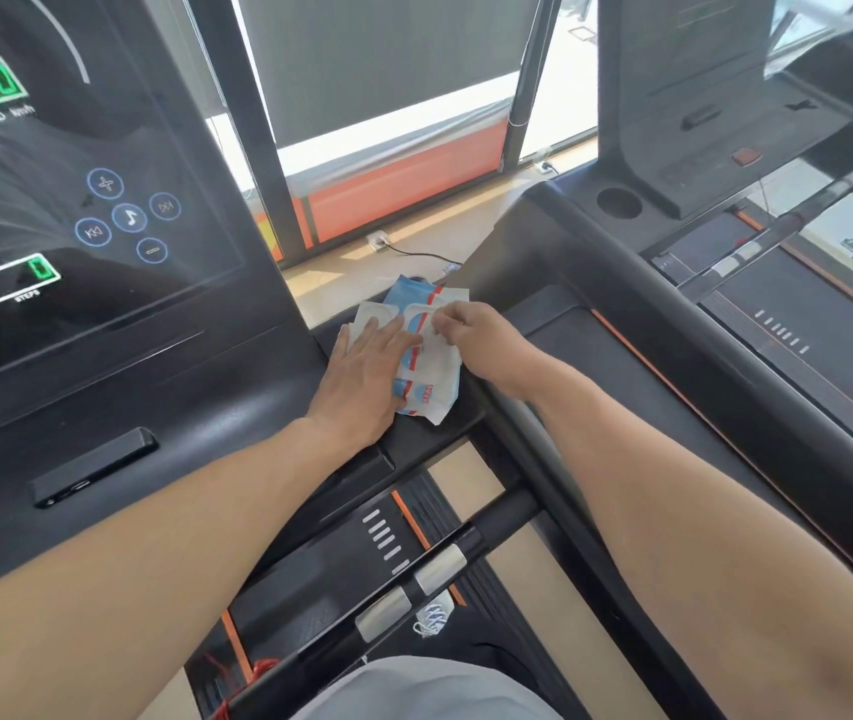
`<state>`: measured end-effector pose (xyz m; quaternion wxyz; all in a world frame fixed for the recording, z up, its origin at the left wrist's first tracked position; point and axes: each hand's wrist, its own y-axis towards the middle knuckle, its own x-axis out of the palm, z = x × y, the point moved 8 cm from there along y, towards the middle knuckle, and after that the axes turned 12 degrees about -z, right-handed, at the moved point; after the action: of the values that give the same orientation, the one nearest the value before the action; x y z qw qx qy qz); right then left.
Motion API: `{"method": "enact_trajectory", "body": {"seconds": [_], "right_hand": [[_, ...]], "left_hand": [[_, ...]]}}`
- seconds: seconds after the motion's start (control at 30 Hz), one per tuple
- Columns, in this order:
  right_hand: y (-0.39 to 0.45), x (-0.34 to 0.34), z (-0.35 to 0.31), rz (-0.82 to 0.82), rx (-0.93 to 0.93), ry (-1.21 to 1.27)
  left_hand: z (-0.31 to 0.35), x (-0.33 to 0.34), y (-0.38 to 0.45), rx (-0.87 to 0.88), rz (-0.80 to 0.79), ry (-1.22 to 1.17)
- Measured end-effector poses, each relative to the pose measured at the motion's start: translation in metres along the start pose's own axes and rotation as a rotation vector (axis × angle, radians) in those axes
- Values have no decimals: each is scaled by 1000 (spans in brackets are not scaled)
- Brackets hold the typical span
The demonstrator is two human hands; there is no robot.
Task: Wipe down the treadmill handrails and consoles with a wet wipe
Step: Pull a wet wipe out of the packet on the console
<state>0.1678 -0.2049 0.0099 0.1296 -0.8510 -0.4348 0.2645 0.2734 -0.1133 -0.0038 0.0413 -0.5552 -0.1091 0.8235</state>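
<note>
A blue-and-white wet wipe pack [427, 379] with a red stripe lies on the right corner of the treadmill's black console ledge [237, 407]. Its white lid flap [370, 314] is folded open to the left. My left hand [362, 376] lies flat on the pack's left side, fingers spread, pressing it down. My right hand [458, 324] pinches at the pack's opening with its fingertips; whether a wipe is between them I cannot tell. The lit console screen [76, 189] rises at the left. A black handrail [414, 579] with silver sensor bands runs below my arms.
A black phone-like device [97, 465] rests on the console ledge at the left. A second treadmill with its console [715, 96], cup holder [619, 202] and handrail [757, 246] stands at the right. A window and floor socket [377, 241] lie ahead.
</note>
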Motion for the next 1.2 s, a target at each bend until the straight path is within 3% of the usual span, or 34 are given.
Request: {"method": "enact_trajectory", "body": {"seconds": [0.1, 0.37, 0.47, 0.57, 0.67, 0.77, 0.83, 1.0, 1.13, 1.2], "right_hand": [[2, -10, 7, 69, -43, 219], [-12, -33, -32, 190, -300, 466], [-20, -55, -46, 296, -398, 644], [-25, -81, -45, 442, -416, 696], [-32, -77, -27, 452, -219, 486], [-33, -43, 0, 263, 49, -50], [-28, -14, 14, 159, 115, -205], [-10, -2, 31, 358, 165, -104], [2, 2, 40, 376, 187, -51], [4, 0, 41, 360, 174, -69]], "left_hand": [[4, 2, 0, 26, -13, 24], [3, 4, 4, -8, -76, 138], [2, 3, 4, -29, -101, 157], [2, -2, 0, -18, -30, 83], [-1, -7, -4, -100, 79, 145], [-7, -5, -5, -229, 70, 241], [-10, -4, -6, -284, 30, 242], [-11, -2, -6, -306, -21, 178], [-5, -7, -10, -228, 79, 17], [-10, -6, -12, -296, 78, -3]]}}
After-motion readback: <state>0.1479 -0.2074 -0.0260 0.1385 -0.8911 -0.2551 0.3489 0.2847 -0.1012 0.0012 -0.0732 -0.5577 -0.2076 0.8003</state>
